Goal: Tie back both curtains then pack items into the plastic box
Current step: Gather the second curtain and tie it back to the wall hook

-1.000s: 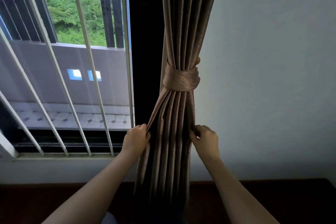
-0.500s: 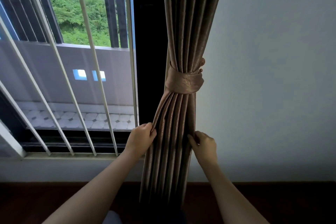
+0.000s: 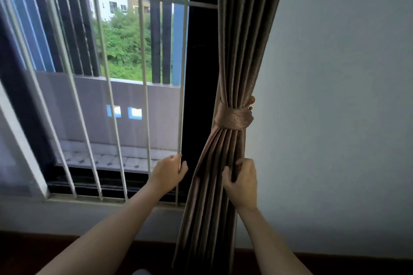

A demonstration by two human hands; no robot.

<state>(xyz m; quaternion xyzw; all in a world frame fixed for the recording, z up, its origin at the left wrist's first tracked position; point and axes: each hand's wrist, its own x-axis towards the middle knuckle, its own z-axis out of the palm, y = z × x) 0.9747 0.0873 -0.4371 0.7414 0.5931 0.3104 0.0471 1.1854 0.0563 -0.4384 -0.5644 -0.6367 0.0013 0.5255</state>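
Observation:
A brown pleated curtain [image 3: 243,51] hangs at the window's right edge, gathered by a matching fabric tieback [image 3: 233,118] wrapped around its middle. A small brown knob [image 3: 252,99] shows on the wall side just above the band. My right hand [image 3: 242,181] grips the curtain's right folds below the tieback. My left hand [image 3: 168,172] is off the fabric, left of the curtain, its fingers loosely curled beside a white window bar [image 3: 181,96]. No plastic box is in view.
White metal bars [image 3: 107,73] cover the window, which has a dark frame [image 3: 201,62] and a white sill [image 3: 89,201] below. A plain pale wall [image 3: 335,96] stands right of the curtain. Dark floor [image 3: 346,263] runs along the bottom.
My left hand has let go of the curtain's left folds and moved left toward the window bars. The right hand keeps its grip. The view has tilted upward.

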